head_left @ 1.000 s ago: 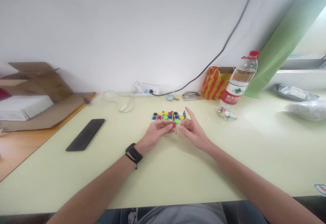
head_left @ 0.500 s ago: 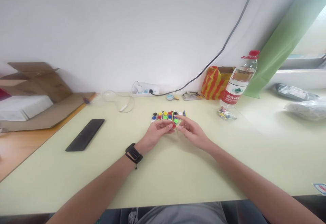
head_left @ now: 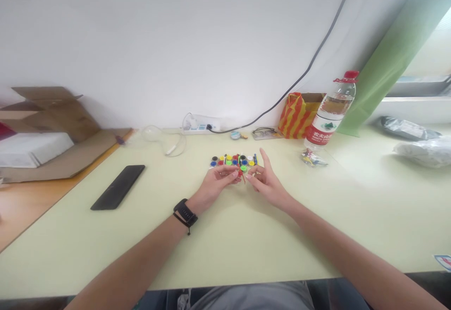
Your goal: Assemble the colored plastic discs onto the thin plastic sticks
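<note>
My left hand (head_left: 217,182) pinches a small red button (head_left: 240,174) between thumb and fingertips over the pale green table (head_left: 225,235). My right hand (head_left: 263,180) meets it from the right, thumb and a finger pinched on a thin red thread (head_left: 243,178), index finger raised. Just behind both hands lies a cluster of coloured buttons (head_left: 233,160) in rows: blue, yellow, green, red, black, white. A black watch sits on my left wrist (head_left: 184,212).
A black phone (head_left: 118,186) lies at left. A water bottle (head_left: 331,112), a striped orange bag (head_left: 298,114), a small packet (head_left: 312,156), a power strip (head_left: 200,125) and glasses (head_left: 265,133) stand along the back. Cardboard (head_left: 52,127) sits far left, plastic bags (head_left: 421,150) far right.
My right index finger dropped toward the red button, then lifted again. The left hand has stayed in place, still pinching.
</note>
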`<state>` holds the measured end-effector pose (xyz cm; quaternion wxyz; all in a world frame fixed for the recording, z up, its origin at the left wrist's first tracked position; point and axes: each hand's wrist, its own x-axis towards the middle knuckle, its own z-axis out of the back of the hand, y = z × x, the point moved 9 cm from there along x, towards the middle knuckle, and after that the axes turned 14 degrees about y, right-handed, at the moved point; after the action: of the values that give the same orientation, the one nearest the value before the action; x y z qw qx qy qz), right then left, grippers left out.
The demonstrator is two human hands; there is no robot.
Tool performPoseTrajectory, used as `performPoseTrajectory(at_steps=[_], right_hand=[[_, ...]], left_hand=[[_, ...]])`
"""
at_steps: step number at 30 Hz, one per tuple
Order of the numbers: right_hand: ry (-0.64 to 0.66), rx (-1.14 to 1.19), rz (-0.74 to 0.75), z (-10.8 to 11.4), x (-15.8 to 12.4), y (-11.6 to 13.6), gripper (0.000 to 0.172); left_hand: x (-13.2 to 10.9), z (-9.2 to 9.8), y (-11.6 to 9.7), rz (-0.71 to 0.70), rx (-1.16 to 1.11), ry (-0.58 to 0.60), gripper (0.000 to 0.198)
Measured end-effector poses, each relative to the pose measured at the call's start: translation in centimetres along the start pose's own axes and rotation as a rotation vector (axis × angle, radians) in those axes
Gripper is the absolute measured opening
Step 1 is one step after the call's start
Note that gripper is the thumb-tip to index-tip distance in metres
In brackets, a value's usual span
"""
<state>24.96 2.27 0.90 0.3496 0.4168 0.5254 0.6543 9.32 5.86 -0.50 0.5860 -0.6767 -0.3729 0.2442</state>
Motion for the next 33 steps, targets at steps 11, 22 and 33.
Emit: performPoseTrajectory(at_steps=[11, 22, 33], right_hand=[[0.094, 0.279, -0.151, -1.1, 0.1, -0.8, 0.061], [0.0, -0.141, 0.058, -0.6, 0.1, 0.9, 0.027], [-0.052, -0.131, 0.067, 0.0, -0.3, 1.3, 0.063]], left_hand=[[-0.1, 0.4, -0.4, -0.01, 0.088, -0.062, 0.041], [-0.1, -0.6, -0.2, 0.016, 0.1, 0.035, 0.038], [-0.2, -0.6, -0.7, 0.031, 0.091, -0.007, 0.041]])
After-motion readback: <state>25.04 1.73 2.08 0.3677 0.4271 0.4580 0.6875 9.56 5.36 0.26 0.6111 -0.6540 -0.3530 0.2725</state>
